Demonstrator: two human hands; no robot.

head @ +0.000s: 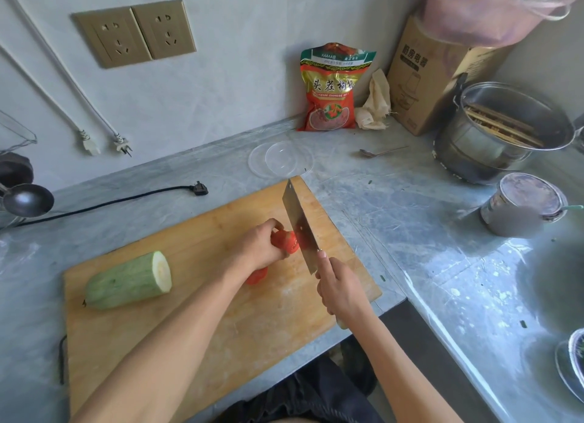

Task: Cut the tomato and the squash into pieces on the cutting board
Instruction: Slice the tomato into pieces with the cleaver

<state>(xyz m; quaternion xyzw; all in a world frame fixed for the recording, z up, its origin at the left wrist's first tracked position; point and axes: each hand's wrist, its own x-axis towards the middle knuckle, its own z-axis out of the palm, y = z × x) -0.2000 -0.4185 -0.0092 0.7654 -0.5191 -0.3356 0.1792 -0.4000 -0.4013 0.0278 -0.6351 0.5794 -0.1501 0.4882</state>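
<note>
Over the cutting board (202, 299) on the table (395, 207), the left hand (262, 245) curls over the tomato (286, 240), forearm stretched forward, while the right hand (339, 288) grips the cleaver (300, 229), blade against the tomato's right side; squash (128, 282) lies at board's left.

One camera sits on the person's head and looks forward and down, close over the light wooden cutting board (202, 283) in the middle. The grey wall (221, 74) fills the top left of the frame.
</note>
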